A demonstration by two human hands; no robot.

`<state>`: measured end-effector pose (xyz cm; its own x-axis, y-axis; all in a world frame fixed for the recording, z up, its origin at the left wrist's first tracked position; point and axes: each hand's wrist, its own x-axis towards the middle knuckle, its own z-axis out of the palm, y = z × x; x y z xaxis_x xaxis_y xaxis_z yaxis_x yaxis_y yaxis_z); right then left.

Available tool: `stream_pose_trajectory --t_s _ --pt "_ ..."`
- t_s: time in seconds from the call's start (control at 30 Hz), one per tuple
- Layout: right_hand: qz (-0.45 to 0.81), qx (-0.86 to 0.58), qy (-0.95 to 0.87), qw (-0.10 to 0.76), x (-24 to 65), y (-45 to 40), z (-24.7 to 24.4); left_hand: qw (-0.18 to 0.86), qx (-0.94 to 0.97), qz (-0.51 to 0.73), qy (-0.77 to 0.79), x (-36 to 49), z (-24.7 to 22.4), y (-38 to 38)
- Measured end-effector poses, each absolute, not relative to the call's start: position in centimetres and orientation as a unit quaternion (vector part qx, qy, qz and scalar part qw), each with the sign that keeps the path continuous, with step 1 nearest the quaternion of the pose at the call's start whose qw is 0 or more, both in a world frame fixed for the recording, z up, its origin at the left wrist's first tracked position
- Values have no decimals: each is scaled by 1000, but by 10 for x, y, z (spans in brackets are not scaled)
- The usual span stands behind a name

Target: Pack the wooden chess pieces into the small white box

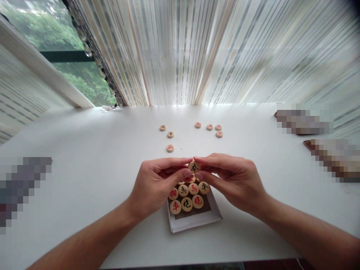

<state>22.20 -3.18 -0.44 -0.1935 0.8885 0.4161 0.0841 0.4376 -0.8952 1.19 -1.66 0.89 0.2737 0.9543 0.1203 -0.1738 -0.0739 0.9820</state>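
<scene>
A round wooden Chinese chess piece (pixel 194 167) with a black character is pinched between my two hands, above the far part of a box. My left hand (pixel 160 180) grips its left side with thumb and fingertips; my right hand (pixel 232 178) grips its right side the same way. Below lies the shallow white box (pixel 194 224) with a dark bottom. Inside it, pieces with red and black characters lie in rows, among them a red-marked piece (pixel 198 201) and a black-marked piece (pixel 186 204). My hands hide the far rows.
Loose chess pieces lie on the white table (pixel 98 180) beyond my hands: two black-marked (pixel 170 134), one red-marked (pixel 170 148), and several red ones (pixel 209 127) further right. Blurred-out items sit at both sides. A striped curtain (pixel 180 52) hangs behind the table.
</scene>
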Motion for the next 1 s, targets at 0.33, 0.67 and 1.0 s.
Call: stream_pose_trajectory --t_s 0.33,0.67,1.0 --pt "438 -381 -633 512 220 -32 5 530 600 481 356 11 7 -18" --pt "613 -385 -548 418 221 -28 12 534 614 458 357 13 5 -22" --pt "631 -414 -518 402 221 -28 11 358 753 451 318 10 5 -20"
